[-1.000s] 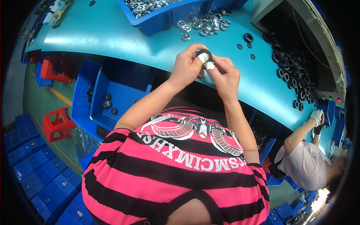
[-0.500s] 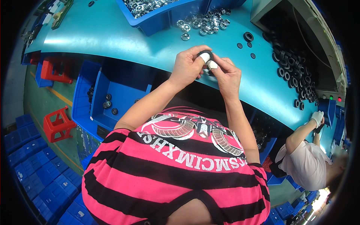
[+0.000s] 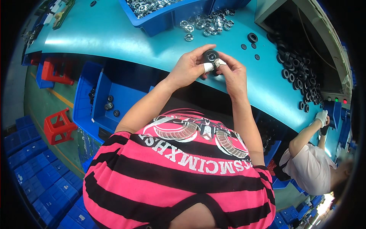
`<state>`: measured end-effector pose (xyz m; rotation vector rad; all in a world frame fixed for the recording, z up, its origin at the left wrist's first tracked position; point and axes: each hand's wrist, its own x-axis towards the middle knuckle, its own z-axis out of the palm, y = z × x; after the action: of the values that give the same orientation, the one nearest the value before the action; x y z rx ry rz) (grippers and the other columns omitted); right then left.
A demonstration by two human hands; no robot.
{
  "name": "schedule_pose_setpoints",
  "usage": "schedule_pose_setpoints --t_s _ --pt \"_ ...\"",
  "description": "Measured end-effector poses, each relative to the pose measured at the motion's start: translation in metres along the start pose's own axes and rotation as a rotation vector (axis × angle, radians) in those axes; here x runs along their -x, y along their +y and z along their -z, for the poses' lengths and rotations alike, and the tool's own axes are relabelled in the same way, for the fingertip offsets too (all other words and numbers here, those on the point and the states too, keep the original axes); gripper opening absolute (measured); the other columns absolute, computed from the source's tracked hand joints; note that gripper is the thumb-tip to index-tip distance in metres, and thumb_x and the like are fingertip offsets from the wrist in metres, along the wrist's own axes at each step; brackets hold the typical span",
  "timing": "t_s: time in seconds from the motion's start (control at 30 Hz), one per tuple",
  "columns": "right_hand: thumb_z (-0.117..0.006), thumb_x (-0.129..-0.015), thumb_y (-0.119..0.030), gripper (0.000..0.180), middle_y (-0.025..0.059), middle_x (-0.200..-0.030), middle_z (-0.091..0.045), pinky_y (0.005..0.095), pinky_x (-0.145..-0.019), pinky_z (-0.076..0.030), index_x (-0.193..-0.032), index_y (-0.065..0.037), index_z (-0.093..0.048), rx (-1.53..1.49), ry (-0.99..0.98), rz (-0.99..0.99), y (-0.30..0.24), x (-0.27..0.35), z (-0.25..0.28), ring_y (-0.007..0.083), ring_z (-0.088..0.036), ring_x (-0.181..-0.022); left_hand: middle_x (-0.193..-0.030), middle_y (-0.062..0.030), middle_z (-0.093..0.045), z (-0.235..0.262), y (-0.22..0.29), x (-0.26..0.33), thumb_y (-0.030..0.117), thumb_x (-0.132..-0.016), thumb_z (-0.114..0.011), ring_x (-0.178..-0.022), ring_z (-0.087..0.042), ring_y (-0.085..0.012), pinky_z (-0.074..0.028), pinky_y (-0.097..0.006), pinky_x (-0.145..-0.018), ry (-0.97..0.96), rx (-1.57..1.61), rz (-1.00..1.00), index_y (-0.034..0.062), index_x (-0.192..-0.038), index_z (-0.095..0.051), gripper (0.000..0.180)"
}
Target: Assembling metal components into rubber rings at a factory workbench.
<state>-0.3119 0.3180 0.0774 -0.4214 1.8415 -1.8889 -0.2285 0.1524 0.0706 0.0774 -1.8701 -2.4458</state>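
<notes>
While the left hand (image 3: 190, 68) and right hand (image 3: 233, 74) pinch a small black wheel (image 3: 211, 56) near the front edge of the desk (image 3: 126, 42), each grip closed on it, it should handle as light and sturdy, its rim (image 3: 206, 55) probably rubbery, its shiny hub (image 3: 212, 57) slicker; the rim offers surer hold.

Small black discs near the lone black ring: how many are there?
3: one disc below-left of the black ring, another disc directly below it, a third disc lowest. None seems hidden.
</notes>
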Motion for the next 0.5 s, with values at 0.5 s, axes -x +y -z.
schedule_pose_setpoints --t_s 0.5 --pt "-0.067 -0.085 -0.003 0.036 0.0076 -0.097 -0.072 0.0230 -0.069 -0.052 -0.120 0.004 -0.068 -0.038 -0.069 -0.107 -0.0085 -0.0064 0.0040 0.0107 -0.066 -0.081 -0.117 -0.0035 -0.067 -0.0060 -0.0011 0.0049 0.005 -0.096 -0.062 -0.097 -0.065 -0.0099 -0.055 -0.025 -0.071 0.017 -0.179 -0.001 0.0116 -0.149 -0.048 0.056"
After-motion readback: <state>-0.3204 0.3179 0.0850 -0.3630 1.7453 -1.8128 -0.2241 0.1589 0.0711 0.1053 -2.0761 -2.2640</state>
